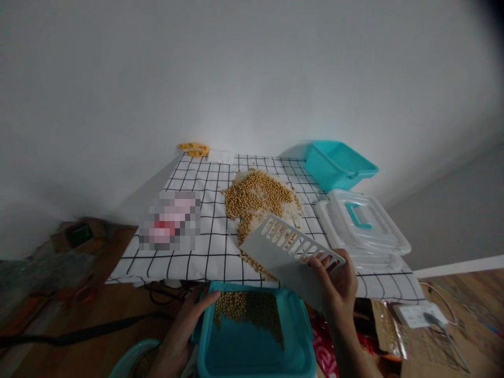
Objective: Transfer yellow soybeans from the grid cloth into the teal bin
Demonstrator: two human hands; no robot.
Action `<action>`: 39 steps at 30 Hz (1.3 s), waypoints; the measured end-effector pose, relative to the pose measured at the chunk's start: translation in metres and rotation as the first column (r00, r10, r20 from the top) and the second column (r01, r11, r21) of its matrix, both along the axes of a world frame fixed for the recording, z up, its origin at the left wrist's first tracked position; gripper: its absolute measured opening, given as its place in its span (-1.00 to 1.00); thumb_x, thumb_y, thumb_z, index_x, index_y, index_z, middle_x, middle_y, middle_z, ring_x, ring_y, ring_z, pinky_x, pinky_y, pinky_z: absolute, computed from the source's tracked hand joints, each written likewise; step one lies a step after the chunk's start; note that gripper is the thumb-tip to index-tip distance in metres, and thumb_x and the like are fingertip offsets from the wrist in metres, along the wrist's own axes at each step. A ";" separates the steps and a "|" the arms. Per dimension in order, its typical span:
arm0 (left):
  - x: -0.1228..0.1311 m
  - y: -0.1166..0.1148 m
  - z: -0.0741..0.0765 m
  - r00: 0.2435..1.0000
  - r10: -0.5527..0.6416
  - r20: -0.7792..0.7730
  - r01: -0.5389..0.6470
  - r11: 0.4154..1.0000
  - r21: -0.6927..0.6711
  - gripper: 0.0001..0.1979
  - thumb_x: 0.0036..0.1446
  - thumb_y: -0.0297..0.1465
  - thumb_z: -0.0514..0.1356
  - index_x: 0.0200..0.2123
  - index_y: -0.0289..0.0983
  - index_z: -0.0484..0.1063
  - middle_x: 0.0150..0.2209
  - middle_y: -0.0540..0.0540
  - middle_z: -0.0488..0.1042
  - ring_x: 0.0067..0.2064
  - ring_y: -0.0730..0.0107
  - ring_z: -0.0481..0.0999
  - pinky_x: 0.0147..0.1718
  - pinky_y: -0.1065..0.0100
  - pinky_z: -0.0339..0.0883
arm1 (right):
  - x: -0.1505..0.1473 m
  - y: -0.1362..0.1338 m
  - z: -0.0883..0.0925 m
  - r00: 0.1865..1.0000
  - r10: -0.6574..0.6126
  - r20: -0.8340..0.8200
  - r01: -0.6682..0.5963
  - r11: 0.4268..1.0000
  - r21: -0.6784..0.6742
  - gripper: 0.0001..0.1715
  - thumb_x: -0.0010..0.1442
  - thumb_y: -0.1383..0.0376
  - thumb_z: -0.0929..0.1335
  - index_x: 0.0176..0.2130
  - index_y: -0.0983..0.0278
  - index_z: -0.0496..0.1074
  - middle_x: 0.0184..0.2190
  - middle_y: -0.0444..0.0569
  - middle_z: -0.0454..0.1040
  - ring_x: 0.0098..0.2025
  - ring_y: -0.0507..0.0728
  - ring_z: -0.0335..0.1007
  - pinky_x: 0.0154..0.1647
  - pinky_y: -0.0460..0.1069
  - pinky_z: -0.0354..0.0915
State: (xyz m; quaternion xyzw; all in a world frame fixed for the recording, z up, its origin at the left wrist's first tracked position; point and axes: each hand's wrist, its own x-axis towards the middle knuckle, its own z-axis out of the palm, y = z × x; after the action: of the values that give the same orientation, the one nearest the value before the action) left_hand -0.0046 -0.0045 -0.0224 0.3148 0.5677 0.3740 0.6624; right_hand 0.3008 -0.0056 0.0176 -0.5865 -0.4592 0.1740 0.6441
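Note:
My right hand (342, 283) grips a flat grey scraper (258, 252) with a row of slots along its upper edge. The scraper is tilted over the front of a heap of soybeans (255, 194), which lies mixed with white rice-like grains (290, 212) on the table. At the front edge of the table is a teal plastic bin (240, 349), partly filled with soybeans (232, 303) at its far end. My left hand (189, 315) holds this bin by its left rim, thumb over the top. A thin trail of soybeans runs to the table edge above the bin.
A black-and-white checked cloth (212, 226) covers the table. At the right stand a second teal bin (340, 163) and stacked clear lids (366, 223). A yellow cloth-like item (194, 149) lies at the back left; a blurred-out pink item (169, 220) lies at left. A power strip (419, 315) sits at lower right.

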 end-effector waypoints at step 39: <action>0.011 0.003 0.030 0.989 0.140 0.054 -0.126 0.970 -0.210 -0.67 0.04 -0.24 0.48 -0.10 -0.07 0.60 0.14 -0.22 0.71 0.33 -0.26 0.54 0.33 -0.16 0.40 | -0.012 0.003 0.014 0.999 -0.041 0.005 0.041 0.999 0.023 -0.65 0.18 0.09 0.53 -0.41 0.16 0.36 -0.56 -0.22 0.36 -0.54 0.06 0.24 -0.51 -0.04 0.11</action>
State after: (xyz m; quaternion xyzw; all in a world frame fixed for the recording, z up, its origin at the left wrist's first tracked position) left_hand 0.0068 -0.0014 0.0072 0.1928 0.6000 0.3675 0.6840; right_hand 0.2890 -0.0027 0.0313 -0.5889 -0.4508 0.1538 0.6529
